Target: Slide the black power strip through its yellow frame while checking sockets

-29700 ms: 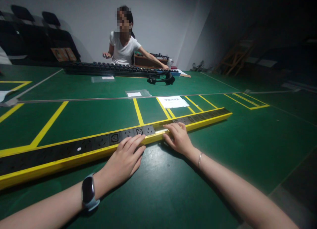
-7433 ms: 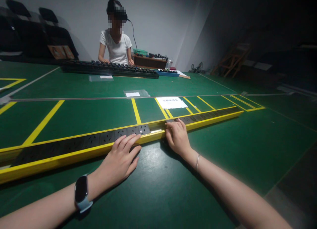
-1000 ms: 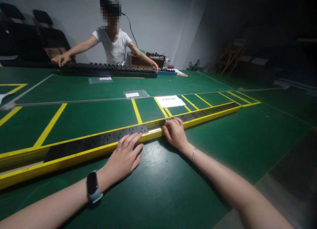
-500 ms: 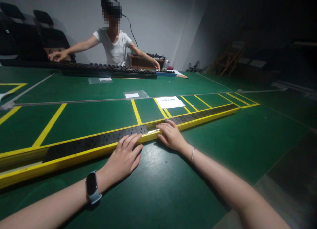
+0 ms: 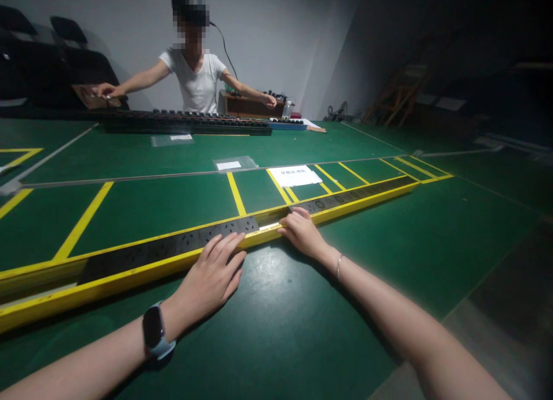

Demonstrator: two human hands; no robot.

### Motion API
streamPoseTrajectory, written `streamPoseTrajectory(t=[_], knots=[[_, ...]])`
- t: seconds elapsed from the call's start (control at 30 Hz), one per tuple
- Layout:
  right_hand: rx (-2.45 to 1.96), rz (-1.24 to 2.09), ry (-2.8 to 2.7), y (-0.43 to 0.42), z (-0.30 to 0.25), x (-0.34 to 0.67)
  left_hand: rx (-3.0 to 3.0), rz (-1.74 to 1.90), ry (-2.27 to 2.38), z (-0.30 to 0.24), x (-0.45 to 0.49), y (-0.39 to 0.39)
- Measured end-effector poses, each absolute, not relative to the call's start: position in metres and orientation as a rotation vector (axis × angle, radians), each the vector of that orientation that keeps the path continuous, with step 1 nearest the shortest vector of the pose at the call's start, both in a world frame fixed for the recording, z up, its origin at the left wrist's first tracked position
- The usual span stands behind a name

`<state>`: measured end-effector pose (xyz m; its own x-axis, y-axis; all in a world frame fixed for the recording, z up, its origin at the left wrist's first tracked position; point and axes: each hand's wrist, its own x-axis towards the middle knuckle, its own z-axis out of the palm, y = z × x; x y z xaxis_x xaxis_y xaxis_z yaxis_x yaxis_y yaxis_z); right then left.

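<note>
A long yellow channel [image 5: 142, 276] runs slantwise across the green table, with black socket modules lying in it. My left hand [image 5: 218, 267], a watch on its wrist, rests over the near rail. Its fingers are stretched out and touch the rail beside the left row of socket modules [image 5: 173, 245]. Over the same rail, my right hand [image 5: 302, 233] has its fingers curled together at the end of the right row of socket modules [image 5: 339, 199]. Whatever is under those fingertips is hidden. Between the two rows a short gap shows the pale channel floor [image 5: 268, 225].
Yellow tape lines [image 5: 235, 192] and a white paper label [image 5: 294, 176] lie beyond the channel. Across the table a person [image 5: 196, 80] in a white shirt reaches over a long dark rack [image 5: 185, 123]. Small clear bags [image 5: 235, 164] lie between us.
My right hand has shifted slightly right and its fingers have curled in. My left hand stays nearly still. The person opposite has raised a hand off the rack's right end.
</note>
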<state>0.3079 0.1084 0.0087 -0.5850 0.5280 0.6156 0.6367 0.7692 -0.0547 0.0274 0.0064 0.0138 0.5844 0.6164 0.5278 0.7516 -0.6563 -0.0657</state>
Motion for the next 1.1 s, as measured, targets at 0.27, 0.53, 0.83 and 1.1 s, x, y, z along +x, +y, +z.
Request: streamPoseTrajectory(t=[0.27,0.53,0.83,1.1], knots=[[-0.880,-0.202,-2.344,0.122,0.010,0.349,-2.523,-0.698,-1.120,0.013,0.024,0.005],[-0.847,-0.225,-2.300,0.103,0.020,0.326,-2.522,-0.730,-1.164,0.010,0.029,0.007],[-0.645,-0.137,-2.557,0.073,0.028,0.281,-2.497,-0.717,-1.169,0.011,0.032,0.007],[-0.683,-0.078,-2.544,0.076,0.027,0.284,-2.497,-0.721,-1.169,0.011,0.033,0.006]])
